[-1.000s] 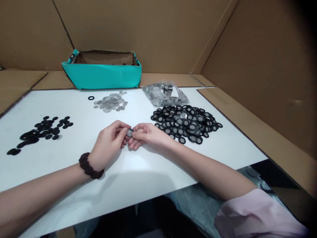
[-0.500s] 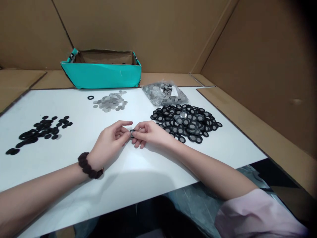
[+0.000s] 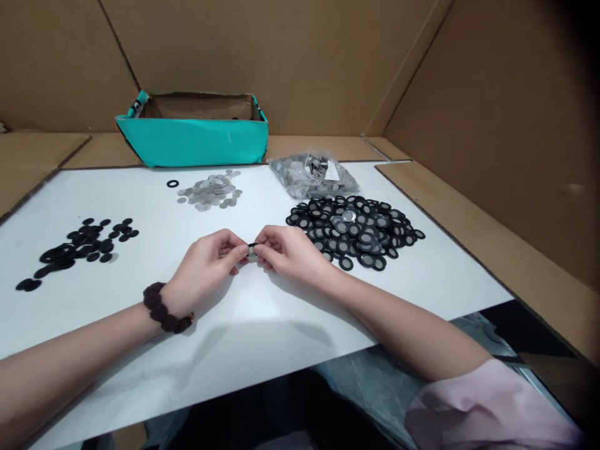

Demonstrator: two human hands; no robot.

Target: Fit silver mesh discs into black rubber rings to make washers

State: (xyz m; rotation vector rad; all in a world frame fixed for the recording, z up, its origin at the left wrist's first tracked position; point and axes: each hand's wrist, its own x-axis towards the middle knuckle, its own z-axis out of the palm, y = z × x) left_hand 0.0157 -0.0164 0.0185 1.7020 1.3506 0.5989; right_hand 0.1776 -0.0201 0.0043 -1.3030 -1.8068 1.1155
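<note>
— Where was the ring?
— At frame centre; your left hand (image 3: 206, 265) and right hand (image 3: 290, 250) both pinched the small black ring (image 3: 253, 248) just above the white desk (image 3: 262, 325)
— And the piles?
— Finished rings (image 3: 354, 231) lay right of your hands

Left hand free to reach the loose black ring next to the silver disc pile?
Probably not yet: the left hand and right hand pinch a small ring together. The path across the white board to the loose black ring looks bare.

Box (image 3: 192, 142) behind discs (image 3: 210, 190) on table (image 3: 262, 325)
</note>
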